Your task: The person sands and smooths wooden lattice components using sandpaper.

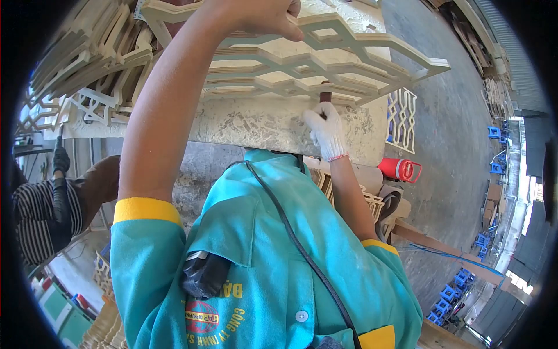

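Grey conc. floor fills most of R side, scuffed & dusty. Pale table spans upper ctr., top stained & patchy. Blue stools cluster lower R, more up R edge w/ brown cartons betw. Timber stack upper R, near corrug. sheeting. Bright openings far R, blown out. Green box lower L.

Stacked wooden lattices mark this a workshop.
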{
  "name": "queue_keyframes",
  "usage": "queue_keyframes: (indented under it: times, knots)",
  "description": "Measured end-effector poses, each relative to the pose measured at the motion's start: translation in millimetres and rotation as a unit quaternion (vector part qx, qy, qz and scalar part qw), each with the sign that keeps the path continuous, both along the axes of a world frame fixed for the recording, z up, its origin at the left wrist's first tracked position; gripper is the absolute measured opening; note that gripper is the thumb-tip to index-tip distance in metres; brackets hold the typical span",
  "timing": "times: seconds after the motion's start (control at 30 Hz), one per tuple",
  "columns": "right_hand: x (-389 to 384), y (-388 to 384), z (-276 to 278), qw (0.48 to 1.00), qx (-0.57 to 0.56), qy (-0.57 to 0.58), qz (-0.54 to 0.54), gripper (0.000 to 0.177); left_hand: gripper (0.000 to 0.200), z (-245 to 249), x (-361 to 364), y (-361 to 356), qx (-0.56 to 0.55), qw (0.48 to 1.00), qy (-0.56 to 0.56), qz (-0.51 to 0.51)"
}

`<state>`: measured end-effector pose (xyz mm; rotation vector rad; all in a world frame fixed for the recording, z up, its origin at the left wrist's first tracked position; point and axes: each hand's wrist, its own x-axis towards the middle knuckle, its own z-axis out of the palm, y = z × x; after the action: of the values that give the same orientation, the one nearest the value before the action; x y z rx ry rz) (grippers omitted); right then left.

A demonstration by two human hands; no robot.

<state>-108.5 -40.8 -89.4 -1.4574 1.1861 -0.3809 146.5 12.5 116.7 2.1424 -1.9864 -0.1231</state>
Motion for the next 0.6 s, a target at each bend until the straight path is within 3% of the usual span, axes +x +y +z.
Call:
queue_keyframes:
  times: [0.1,0.2,0.6]
  knots:
    - [-4,11,10,0.998,-0.005,-0.039,0.046,0.025,0.039,2,-3,2,0.016,1.000,-0.005,-0.014]
    - [-6,6,9,0.994,0.087,-0.066,-0.015,0.021,0.039,1,-8,9,-0.008,1.000,-0.013,-0.022]
    - [-27,11,-4,0.973,0.145,-0.180,0.013,0.014,0.042,3,-20,18,0.023,1.000,-0.016,-0.005]
